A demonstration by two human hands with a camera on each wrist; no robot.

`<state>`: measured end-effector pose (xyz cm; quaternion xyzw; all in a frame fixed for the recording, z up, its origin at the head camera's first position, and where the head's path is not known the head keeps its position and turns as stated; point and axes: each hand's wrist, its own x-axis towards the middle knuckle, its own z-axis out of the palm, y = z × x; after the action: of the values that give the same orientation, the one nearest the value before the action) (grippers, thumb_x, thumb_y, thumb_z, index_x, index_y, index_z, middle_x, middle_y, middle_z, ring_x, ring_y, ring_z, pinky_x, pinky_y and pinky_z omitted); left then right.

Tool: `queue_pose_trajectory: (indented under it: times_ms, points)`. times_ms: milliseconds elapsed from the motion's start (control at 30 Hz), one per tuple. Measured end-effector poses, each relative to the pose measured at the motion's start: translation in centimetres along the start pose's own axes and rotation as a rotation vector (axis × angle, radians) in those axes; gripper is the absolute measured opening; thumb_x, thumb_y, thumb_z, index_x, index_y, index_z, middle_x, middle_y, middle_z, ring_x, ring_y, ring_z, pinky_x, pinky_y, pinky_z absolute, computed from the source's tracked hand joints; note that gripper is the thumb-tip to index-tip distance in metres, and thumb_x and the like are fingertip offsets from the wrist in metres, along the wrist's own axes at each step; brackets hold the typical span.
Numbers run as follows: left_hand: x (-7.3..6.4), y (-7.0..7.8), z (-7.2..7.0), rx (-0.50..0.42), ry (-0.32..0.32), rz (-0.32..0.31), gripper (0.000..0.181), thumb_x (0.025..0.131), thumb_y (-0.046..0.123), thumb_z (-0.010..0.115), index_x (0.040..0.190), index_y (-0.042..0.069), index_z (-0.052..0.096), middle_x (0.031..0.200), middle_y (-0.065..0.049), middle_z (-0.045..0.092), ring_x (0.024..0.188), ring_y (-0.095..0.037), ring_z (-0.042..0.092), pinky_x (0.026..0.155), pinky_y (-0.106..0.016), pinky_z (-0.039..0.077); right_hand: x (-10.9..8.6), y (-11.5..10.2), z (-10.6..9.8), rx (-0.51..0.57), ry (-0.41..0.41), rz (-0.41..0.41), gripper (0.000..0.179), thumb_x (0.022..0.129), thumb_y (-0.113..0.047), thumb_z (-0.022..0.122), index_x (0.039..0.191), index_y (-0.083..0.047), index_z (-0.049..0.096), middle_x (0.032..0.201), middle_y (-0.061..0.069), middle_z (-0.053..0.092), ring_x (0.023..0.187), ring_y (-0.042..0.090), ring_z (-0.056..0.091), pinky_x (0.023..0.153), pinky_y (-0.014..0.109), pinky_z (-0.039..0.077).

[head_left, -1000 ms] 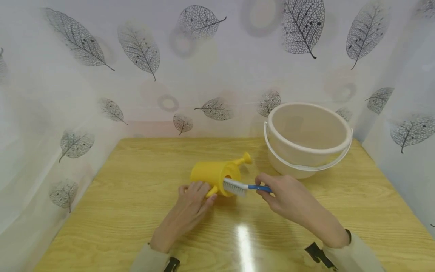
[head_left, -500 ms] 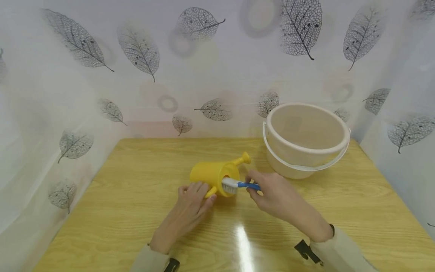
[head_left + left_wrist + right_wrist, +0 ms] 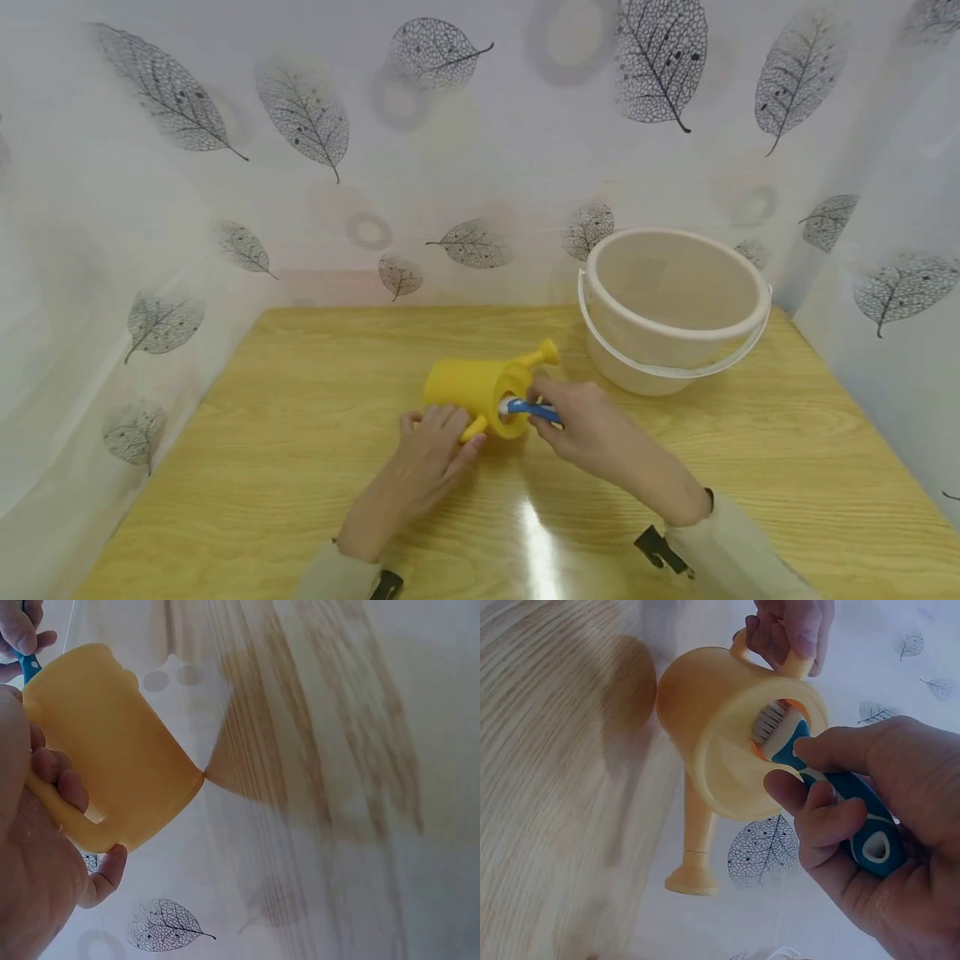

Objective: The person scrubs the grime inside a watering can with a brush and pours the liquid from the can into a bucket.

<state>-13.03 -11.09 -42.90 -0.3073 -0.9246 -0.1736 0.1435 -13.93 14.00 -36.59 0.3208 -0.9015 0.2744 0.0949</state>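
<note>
A yellow watering can [image 3: 465, 382] lies tipped on its side, its open top facing right and its spout toward the back right. My left hand [image 3: 433, 442] grips its handle; in the left wrist view the fingers [image 3: 71, 787] curl through the handle loop. With my right hand [image 3: 592, 421] I hold a blue-and-white brush [image 3: 536, 409] by its handle, thumb and fingers wrapped round it. The brush head is in the can's opening, and in the right wrist view part of its bristles [image 3: 769, 721] shows just inside the orange-edged hole.
A large white bucket [image 3: 652, 358] with a wire-like white handle stands at the back right of the wooden table [image 3: 315, 375]. Behind and at both sides hangs a pale curtain [image 3: 480, 150] printed with dark leaves. Each sleeve has a black buckle near the wrist.
My right hand has moved left, and the brush head has gone from outside the watering can's mouth into it. The left hand keeps its grip; the can has shifted only slightly.
</note>
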Motion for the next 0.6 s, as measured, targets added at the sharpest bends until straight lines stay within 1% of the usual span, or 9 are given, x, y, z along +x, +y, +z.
queue_pose_trajectory:
  times_ms: [200,367,433,533,600]
  points:
    - [0.04,0.24,-0.08,-0.022,0.003,-0.003,0.024,0.109,0.038,0.046,0.093,0.020,0.047,0.083,0.009,0.040,0.081,-0.010,0.039,0.087,-0.045,0.038,-0.26,0.25,0.26,-0.016,0.019,-0.046,0.019,0.081,0.001,0.076,0.095,-0.009,0.067,0.084,-0.001,0.069,0.070,0.007,0.062,0.063,0.020,0.052]
    - [-0.05,0.21,-0.15,-0.018,0.005,-0.002,0.025,0.109,0.037,0.047,0.092,0.019,0.046,0.083,0.008,0.038,0.080,-0.008,0.038,0.086,-0.044,0.037,-0.36,0.13,-0.09,-0.031,0.000,-0.082,0.023,0.080,0.003,0.074,0.100,-0.007,0.071,0.088,0.001,0.068,0.072,0.007,0.060,0.065,0.020,0.053]
    - [-0.07,0.20,-0.14,-0.026,0.006,0.002,0.024,0.109,0.036,0.047,0.092,0.019,0.046,0.082,0.009,0.038,0.080,-0.007,0.038,0.086,-0.043,0.037,-0.31,0.03,-0.23,-0.038,-0.007,-0.099,0.023,0.080,0.004,0.074,0.101,-0.007,0.072,0.088,0.001,0.067,0.072,0.007,0.057,0.064,0.020,0.052]
    - [-0.08,0.22,-0.15,-0.058,0.009,0.011,0.024,0.109,0.036,0.046,0.091,0.020,0.046,0.082,0.010,0.037,0.079,-0.006,0.037,0.086,-0.042,0.035,-0.16,-0.08,-0.14,-0.068,0.005,-0.134,0.020,0.083,0.004,0.075,0.100,-0.007,0.071,0.087,0.000,0.066,0.070,0.007,0.055,0.063,0.019,0.050]
    - [-0.05,0.25,-0.14,-0.085,0.012,0.017,0.024,0.109,0.036,0.046,0.091,0.020,0.045,0.081,0.010,0.037,0.079,-0.006,0.037,0.085,-0.040,0.033,-0.04,-0.15,0.11,-0.138,0.025,-0.166,0.016,0.086,0.001,0.076,0.098,-0.008,0.071,0.083,-0.001,0.061,0.066,0.007,0.051,0.059,0.017,0.047]
